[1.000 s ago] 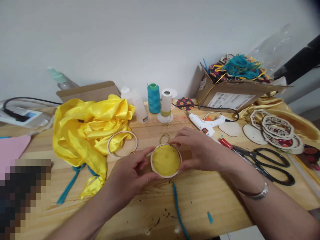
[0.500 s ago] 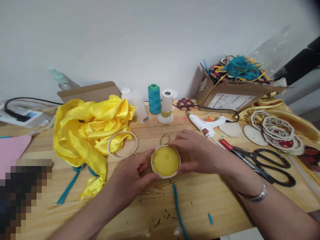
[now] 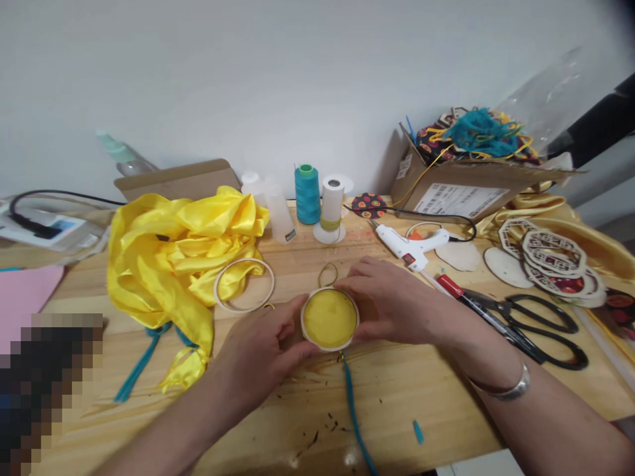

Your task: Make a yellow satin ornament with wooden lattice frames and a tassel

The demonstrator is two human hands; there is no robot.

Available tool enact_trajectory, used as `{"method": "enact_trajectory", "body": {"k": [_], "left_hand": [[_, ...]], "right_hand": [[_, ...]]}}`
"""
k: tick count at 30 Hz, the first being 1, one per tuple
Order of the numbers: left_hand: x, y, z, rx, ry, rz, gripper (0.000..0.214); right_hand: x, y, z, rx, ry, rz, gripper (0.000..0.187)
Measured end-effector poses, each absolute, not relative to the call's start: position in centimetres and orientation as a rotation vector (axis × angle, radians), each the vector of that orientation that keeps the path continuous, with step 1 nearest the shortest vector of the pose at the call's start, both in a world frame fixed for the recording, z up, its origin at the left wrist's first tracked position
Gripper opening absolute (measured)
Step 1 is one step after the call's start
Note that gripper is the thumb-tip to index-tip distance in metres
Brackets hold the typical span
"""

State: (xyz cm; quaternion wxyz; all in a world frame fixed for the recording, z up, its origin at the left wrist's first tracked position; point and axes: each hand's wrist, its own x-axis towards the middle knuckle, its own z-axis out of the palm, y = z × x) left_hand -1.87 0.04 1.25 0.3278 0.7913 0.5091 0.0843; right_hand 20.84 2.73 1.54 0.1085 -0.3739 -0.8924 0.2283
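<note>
Between my two hands is a small round hoop frame (image 3: 330, 318) with a pale rim and a yellow face. My left hand (image 3: 270, 347) grips its left edge, thumb at the lower rim and fingers at the upper left. On the opposite edge, my right hand (image 3: 384, 304) holds it with thumb below and fingers above. A green cord loop (image 3: 327, 274) lies at its top, and a teal cord (image 3: 352, 403) trails from its bottom toward the table's front. An open wooden ring (image 3: 245, 285) rests left of it, partly over yellow satin fabric (image 3: 183, 244).
Behind stand a teal thread cone (image 3: 307, 195), a white spool (image 3: 331, 208) and a translucent bottle (image 3: 280, 208). At right lie a glue gun (image 3: 411, 244), a red-capped marker (image 3: 450, 287), black scissors (image 3: 540, 327) and cut-out wooden discs (image 3: 554, 253). A full cardboard box (image 3: 456, 195) sits behind them.
Hardly anything differs: both hands keep the same hold on the hoop frame, and the whole view has shifted very slightly.
</note>
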Motion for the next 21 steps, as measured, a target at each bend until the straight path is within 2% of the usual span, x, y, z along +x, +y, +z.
{"method": "enact_trajectory", "body": {"k": [21], "left_hand": [[-1.87,-0.05,1.13,2.116,1.34,0.212,0.039]], "right_hand": [[20.7,2.66,1.54,-1.115,-2.627,0.684,0.045]]}}
